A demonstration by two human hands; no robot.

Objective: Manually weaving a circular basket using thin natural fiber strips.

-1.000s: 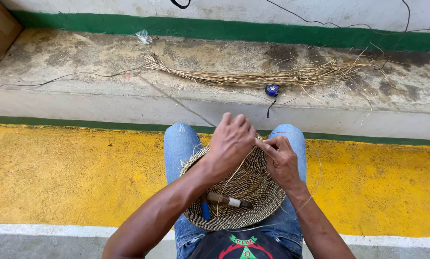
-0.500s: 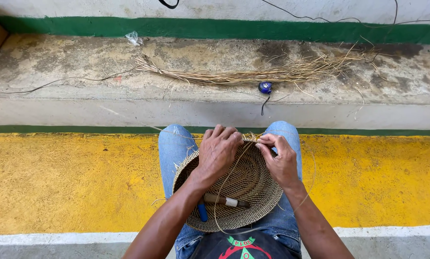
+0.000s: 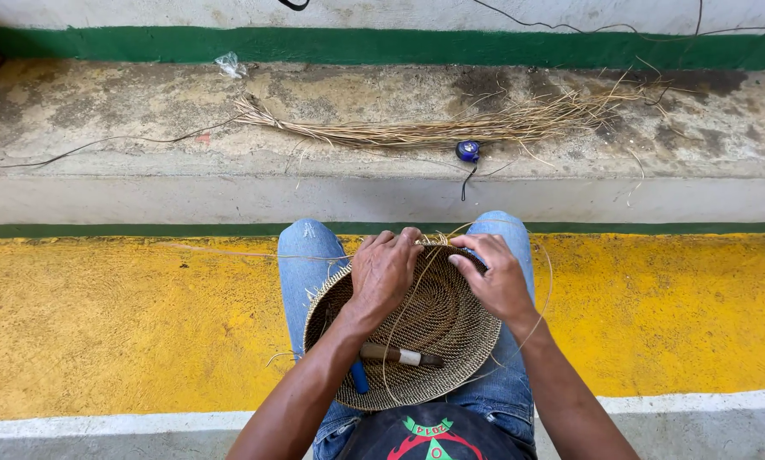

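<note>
On the lap, woven basket [image 3: 425, 341] under both hands (far rim pinched).

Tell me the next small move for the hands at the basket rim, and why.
Probably draw the loose strand snug through the far rim. Both the left hand and the right hand pinch that edge of the woven basket on the lap, and the strand loops slack across the bowl, so the stitch there looks unfinished.

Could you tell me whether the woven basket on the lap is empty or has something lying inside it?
Not empty: a brown-handled tool lies inside the woven basket, and both hands, left hand and right hand, rest on its far rim.
</note>
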